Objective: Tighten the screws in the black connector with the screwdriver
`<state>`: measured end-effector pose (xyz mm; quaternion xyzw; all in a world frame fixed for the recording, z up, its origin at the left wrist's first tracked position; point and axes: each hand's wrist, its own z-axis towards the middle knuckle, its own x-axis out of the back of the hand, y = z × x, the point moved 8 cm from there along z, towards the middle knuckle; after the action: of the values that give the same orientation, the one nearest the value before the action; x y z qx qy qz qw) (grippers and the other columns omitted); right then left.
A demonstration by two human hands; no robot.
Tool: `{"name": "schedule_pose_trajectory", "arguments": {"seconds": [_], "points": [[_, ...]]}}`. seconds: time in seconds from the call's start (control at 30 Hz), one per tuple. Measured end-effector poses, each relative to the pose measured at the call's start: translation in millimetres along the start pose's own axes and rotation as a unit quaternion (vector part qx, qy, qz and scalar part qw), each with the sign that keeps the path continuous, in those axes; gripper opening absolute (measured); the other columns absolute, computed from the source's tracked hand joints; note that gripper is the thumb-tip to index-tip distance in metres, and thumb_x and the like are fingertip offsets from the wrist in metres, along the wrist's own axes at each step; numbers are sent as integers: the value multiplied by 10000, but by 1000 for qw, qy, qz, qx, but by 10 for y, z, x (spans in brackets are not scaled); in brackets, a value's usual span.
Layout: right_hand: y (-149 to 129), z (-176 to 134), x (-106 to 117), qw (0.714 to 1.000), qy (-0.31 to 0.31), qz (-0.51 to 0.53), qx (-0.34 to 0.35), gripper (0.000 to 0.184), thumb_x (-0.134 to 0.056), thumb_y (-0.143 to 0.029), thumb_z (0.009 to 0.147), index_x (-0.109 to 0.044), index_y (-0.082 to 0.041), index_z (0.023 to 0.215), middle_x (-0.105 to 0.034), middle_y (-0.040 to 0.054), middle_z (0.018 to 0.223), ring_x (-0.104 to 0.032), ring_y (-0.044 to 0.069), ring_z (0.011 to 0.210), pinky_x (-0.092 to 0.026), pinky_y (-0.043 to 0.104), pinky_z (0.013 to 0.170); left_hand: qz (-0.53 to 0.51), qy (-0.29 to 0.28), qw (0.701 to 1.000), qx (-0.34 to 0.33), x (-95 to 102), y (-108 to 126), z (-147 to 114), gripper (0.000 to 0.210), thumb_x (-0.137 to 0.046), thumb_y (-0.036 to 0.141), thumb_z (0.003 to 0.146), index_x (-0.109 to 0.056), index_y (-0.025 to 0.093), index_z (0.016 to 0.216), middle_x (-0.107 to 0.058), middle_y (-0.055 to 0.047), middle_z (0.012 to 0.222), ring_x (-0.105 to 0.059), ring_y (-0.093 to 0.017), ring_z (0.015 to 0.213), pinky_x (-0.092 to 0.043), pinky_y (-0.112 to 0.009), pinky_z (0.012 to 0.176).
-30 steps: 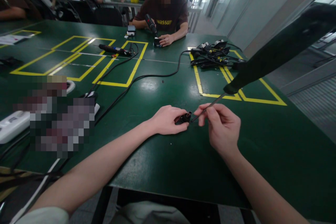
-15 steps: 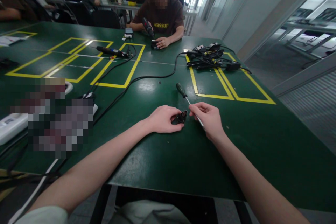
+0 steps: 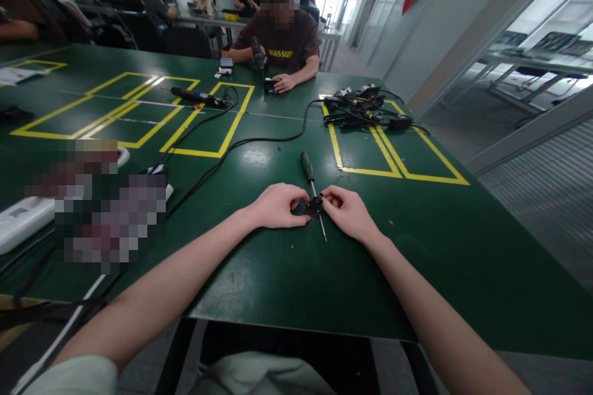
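Note:
Between my two hands is a small black cylindrical part [image 3: 314, 205] with a narrow tube end pointing up. My left hand [image 3: 280, 205] is closed on its left side, thumb and fingers curved round it. On the right, the fingertips of my right hand [image 3: 347, 211] pinch it near its tube end; exactly what they grip is partly hidden. A screwdriver [image 3: 307, 166] with a dark green handle lies behind the part, its handle pointing away. Its thin metal shaft passes behind the part and shows again below, towards me.
A pile of black cabled devices [image 3: 361, 108] lies on the green table [image 3: 259, 284] at the back right. Another corded tool [image 3: 199, 96] is at the back left. White power strips [image 3: 23, 225] stand at the left. Across the table, a person [image 3: 278, 43] holds a power screwdriver [image 3: 257, 52].
My right hand has let go of the screwdriver, which now lies on the table behind the part. That hand has moved left to the black part; my left hand still holds it.

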<state>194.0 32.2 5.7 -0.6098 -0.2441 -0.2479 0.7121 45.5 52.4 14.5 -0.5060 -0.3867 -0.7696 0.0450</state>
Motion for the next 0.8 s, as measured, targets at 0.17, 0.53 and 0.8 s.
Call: {"name": "schedule_pose_trajectory", "arguments": {"seconds": [0.17, 0.53, 0.8], "points": [[-243, -48, 0, 981, -52, 131, 137, 179, -634, -257, 780, -717, -195, 925, -662, 45, 939, -552, 132, 639, -457, 264, 570, -6, 0, 1000, 5, 7, -12, -4, 224, -742, 392, 810, -709, 184, 886, -582, 51, 665, -528, -114, 636, -344, -245, 656], [-473, -103, 164, 974, 15, 129, 184, 156, -782, -340, 870, -788, -210, 958, -730, 67, 966, -572, 134, 621, -516, 290, 549, -25, 4, 1000, -13, 1, -25, 10, 299, -735, 448, 836, -654, 172, 755, -564, 48, 651, -490, -99, 611, -315, -243, 638], [-504, -113, 510, 979, 72, 88, 171, 181, -762, -326, 882, -775, -220, 1029, -724, 62, 989, -602, 156, 683, -538, 306, 598, -33, -6, 999, 12, -3, -55, 6, 299, -730, 440, 823, -777, 189, 979, -591, 51, 643, -535, -105, 613, -339, -242, 632]]}}
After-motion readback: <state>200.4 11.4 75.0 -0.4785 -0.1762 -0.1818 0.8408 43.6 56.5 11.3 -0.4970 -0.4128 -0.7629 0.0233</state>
